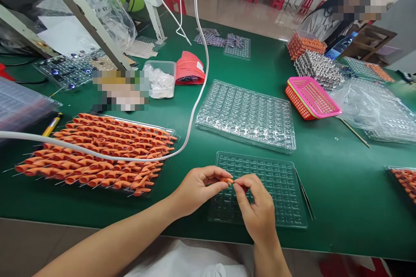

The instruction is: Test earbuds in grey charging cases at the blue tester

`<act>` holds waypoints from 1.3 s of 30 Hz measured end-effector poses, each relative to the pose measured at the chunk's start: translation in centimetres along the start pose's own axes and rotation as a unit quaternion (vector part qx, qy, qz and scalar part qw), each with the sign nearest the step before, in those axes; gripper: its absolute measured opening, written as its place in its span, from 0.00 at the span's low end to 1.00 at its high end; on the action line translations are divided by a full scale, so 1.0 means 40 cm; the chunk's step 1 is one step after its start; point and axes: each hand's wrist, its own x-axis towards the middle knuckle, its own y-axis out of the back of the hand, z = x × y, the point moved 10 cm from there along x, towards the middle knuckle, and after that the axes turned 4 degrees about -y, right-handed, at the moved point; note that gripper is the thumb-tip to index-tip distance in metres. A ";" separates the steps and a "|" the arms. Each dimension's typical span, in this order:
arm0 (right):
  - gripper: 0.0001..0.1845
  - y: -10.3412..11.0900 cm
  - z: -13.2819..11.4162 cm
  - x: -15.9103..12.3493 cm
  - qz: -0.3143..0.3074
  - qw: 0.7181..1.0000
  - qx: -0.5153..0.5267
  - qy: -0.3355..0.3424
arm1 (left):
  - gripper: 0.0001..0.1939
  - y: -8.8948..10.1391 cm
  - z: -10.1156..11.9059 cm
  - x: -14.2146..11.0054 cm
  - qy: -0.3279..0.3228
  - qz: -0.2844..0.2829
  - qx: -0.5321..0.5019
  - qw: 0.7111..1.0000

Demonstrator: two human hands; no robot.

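My left hand (202, 187) pinches a small orange plastic part (226, 180) between thumb and fingers. At the part's right end, my right hand (256, 201) is closed, thumb against forefinger; whatever it grips there is too small to make out. Both hands are over a clear compartment tray (279, 194) on the green table. Left of them lies a tray piled with rows of similar orange parts (97, 151), thin wires sticking out of many. A pair of tweezers (305, 194) rests along the clear tray's right edge.
A stack of clear trays (248, 114) sits beyond my hands, with pink and red baskets (313, 97) to its right. A white cable (195, 112) hangs across the orange parts. Behind are a tub of clear pieces (160, 78) and a red pouch (190, 68). Another person sits at far right.
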 end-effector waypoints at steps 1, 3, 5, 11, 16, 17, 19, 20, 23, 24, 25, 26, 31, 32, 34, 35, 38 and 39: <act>0.06 -0.001 -0.004 -0.001 0.000 1.000 -0.003 0.009 | 0.10 0.001 0.003 0.000 -0.009 0.000 0.018 1.000; 0.07 0.000 -0.011 -0.003 0.003 1.000 -0.010 0.028 | 0.09 0.005 0.008 0.000 -0.027 0.004 0.043 0.999; 0.09 0.000 -0.016 -0.006 0.006 0.999 -0.018 0.046 | 0.09 0.009 0.013 -0.001 -0.043 0.011 0.053 0.998; 0.12 -0.004 -0.028 -0.011 0.002 0.996 -0.016 0.084 | 0.07 0.010 0.024 -0.001 -0.070 0.018 0.064 0.995; 0.12 0.005 -0.019 -0.008 0.015 0.998 0.002 0.056 | 0.08 -0.005 0.020 -0.002 -0.045 0.003 0.028 0.999; 0.12 0.006 -0.013 -0.009 0.014 0.999 0.013 0.043 | 0.08 -0.007 0.020 -0.002 -0.040 0.001 0.012 0.999; 0.13 0.005 0.001 -0.012 0.008 0.999 0.039 0.018 | 0.09 -0.009 0.023 -0.004 -0.035 0.002 -0.017 0.999; 0.14 0.005 0.006 -0.014 0.005 0.999 0.047 0.009 | 0.09 -0.009 0.024 -0.004 -0.034 0.003 -0.028 0.999; 0.13 0.008 0.010 -0.016 0.010 0.999 0.038 0.001 | 0.10 -0.003 0.027 -0.006 -0.035 0.011 -0.039 0.999; 0.11 0.010 0.007 -0.015 0.013 1.000 0.028 0.004 | 0.10 -0.002 0.028 -0.006 -0.037 0.013 -0.037 0.999; 0.09 0.011 0.002 -0.013 0.017 1.000 0.020 0.009 | 0.10 0.000 0.029 -0.006 -0.040 0.014 -0.033 0.999; 0.08 0.012 -0.004 -0.012 0.019 1.000 0.015 0.015 | 0.10 0.001 0.029 -0.007 -0.042 0.014 -0.029 0.999; 0.08 0.009 -0.023 -0.008 0.024 0.999 0.005 0.035 | 0.08 0.001 0.034 -0.010 -0.053 0.009 -0.018 0.998; 0.08 0.009 -0.024 -0.008 0.025 0.999 0.002 0.037 | 0.08 0.000 0.036 -0.011 -0.057 0.009 -0.013 0.998; 0.08 0.008 -0.025 -0.010 0.024 0.999 -0.001 0.038 | 0.07 0.000 0.042 -0.013 -0.067 0.010 0.001 0.998; 0.08 0.007 -0.025 -0.011 0.023 0.999 -0.001 0.038 | 0.07 -0.001 0.044 -0.014 -0.072 0.010 0.009 0.997; 0.09 0.004 -0.026 -0.014 0.020 0.999 -0.003 0.043 | 0.06 -0.004 0.050 -0.015 -0.086 0.009 0.030 0.996; 0.09 0.004 -0.027 -0.014 0.021 0.999 -0.005 0.047 | 0.06 -0.003 0.051 -0.016 -0.090 0.011 0.034 0.995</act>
